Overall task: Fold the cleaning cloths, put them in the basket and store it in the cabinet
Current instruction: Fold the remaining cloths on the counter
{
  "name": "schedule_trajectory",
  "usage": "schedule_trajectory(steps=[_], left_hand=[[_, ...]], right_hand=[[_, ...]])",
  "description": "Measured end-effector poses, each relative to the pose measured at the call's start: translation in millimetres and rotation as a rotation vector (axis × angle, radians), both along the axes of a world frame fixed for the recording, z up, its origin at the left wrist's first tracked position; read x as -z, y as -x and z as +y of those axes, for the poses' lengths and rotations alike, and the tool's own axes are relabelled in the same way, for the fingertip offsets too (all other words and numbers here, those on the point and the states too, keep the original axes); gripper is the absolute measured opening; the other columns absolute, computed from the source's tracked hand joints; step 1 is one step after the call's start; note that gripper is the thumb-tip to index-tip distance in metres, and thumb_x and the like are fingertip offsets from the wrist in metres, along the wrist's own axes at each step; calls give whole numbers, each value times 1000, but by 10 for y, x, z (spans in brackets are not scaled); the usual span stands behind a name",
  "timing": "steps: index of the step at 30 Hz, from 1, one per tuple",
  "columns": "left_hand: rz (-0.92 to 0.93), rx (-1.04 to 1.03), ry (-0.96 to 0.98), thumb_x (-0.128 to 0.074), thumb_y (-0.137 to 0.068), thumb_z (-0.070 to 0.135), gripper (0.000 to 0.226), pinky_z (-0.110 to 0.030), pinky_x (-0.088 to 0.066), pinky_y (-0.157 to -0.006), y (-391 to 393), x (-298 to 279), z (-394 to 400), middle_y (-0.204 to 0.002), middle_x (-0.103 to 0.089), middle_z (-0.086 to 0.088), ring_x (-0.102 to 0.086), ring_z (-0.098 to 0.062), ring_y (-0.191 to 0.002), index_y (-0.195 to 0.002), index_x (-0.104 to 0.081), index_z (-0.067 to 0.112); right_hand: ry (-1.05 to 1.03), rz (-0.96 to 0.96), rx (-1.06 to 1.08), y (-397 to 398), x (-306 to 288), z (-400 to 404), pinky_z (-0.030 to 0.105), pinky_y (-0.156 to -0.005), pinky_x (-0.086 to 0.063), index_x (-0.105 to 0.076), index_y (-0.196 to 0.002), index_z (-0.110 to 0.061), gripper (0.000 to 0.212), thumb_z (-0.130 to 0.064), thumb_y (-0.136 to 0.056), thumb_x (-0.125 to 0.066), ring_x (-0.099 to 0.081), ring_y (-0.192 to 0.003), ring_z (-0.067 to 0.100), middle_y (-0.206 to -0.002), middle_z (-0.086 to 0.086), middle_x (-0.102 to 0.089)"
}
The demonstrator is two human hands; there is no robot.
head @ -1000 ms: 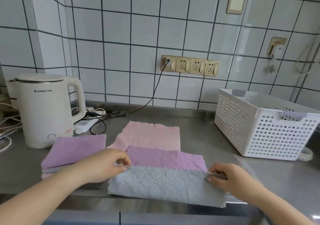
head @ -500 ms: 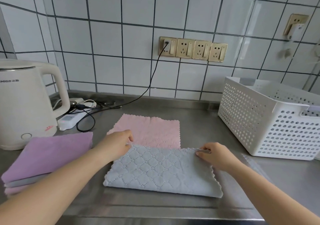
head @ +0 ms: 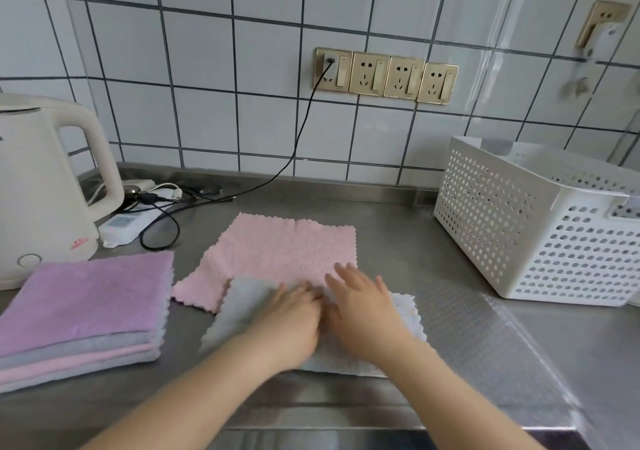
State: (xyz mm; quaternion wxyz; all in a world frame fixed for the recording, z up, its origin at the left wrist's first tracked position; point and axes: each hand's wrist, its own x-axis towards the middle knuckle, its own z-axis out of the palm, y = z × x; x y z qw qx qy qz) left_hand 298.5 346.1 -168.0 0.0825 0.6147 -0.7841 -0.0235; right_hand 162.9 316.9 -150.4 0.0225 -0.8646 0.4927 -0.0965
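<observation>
Grey cloth (head: 239,305) lies on tabletop (head: 408,241) right under our hands, overlapping pink cloth's (head: 287,248) near edge. Left hand (head: 291,321) and right hand (head: 363,307) both flat on it, fingers straight, side by side at its middle, gripping nothing. Long axis runs left-right. Folded stack (head: 83,314) near left; basket (head: 540,221) well apart, right, nearer right hand. Bare tabletop between.

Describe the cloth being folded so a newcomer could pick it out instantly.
Start at the white perforated basket on the steel counter, then look left toward the near edge. The grey cloth lies under both hands, overlapping the flat pink cloth. It is the only loose grey one, apart from the folded stack by the kettle.
</observation>
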Motion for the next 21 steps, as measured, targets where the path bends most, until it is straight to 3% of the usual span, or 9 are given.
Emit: schedule_trajectory(steps=[2, 4, 7, 9, 11, 15, 17, 19, 21], left_hand=[[35, -33, -46, -34, -96, 18, 57, -39, -4, -118, 56, 82, 30, -158, -11, 7, -6, -8, -145, -150, -16, 21], [4, -56, -47, -22, -100, 25, 54, -39, 1, -119, 33, 136, 61, -159, -1, 7, 2, -9, -146, -151, -5, 23], [-47, -109, -75, -11, -99, 41, 57, -37, 5, -119, -22, 164, 92, -159, 7, 6, 7, -11, -146, -151, -1, 22], [-62, -150, -100, -11, -96, 50, 64, -36, 6, -118, -76, 150, 101, -159, 8, 4, 8, -12, -146, -151, -1, 21], [-67, -187, -96, -5, -88, 58, 73, -37, 6, -118, -154, 147, 104, -159, 8, 3, 8, -13, -146, -151, 0, 21], [-56, -251, -91, 15, -60, 70, 104, -36, 6, -117, -322, 139, 189, -159, 6, 3, 6, -14, -146, -151, 0, 22], [-50, -272, -102, 17, -55, 69, 108, -37, 7, -117, -392, 137, 223, -159, 6, 3, 7, -14, -146, -151, -1, 22], [-36, -291, -101, 13, -63, 71, 102, -38, 7, -118, -432, 119, 258, -159, 6, 3, 7, -14, -146, -151, -1, 22], [-21, -318, -108, -7, -86, 68, 80, -38, 4, -118, -455, 76, 312, -159, 6, 0, 7, -16, -146, -151, -3, 22]], right_hand=[[-65, 7, 7, -97, 163, 49, 48, -116, -5, -22, -148, -22, 54, -23, -94, -21, -4, -146, 15, -159, -3, -10], [-56, -22, 56, -24, 353, 51, 46, -115, -11, -20, -148, -25, 71, -40, -81, -1, -8, -146, 14, -158, -4, -15], [34, -60, 113, 166, 484, 70, 47, -115, -14, -24, -148, -25, 90, -60, -71, 6, -15, -145, 17, -157, -1, -19], [-21, 4, 148, 288, 460, 98, 46, -116, -7, -13, -150, -27, 109, -79, -59, 18, -5, -146, 15, -159, -2, -10], [-60, 77, 172, 403, 407, 111, 46, -116, -4, -7, -150, -29, 125, -83, -45, 33, 0, -146, 14, -159, -3, -5], [-93, 119, 212, 630, 356, 108, 51, -116, -7, -4, -150, -32, 124, -84, -43, 33, 2, -146, 15, -159, -5, -1], [-130, 130, 237, 731, 342, 112, 53, -116, -7, -2, -150, -33, 124, -86, -43, 31, 3, -146, 14, -159, -6, 1], [-178, 148, 252, 775, 295, 127, 55, -115, -6, -4, -150, -31, 115, -87, -53, 21, 2, -146, 14, -159, -6, 0], [-168, 172, 246, 749, 215, 106, 56, -115, -4, -16, -149, -28, 90, -81, -76, -7, -1, -146, 16, -158, -5, -8]])
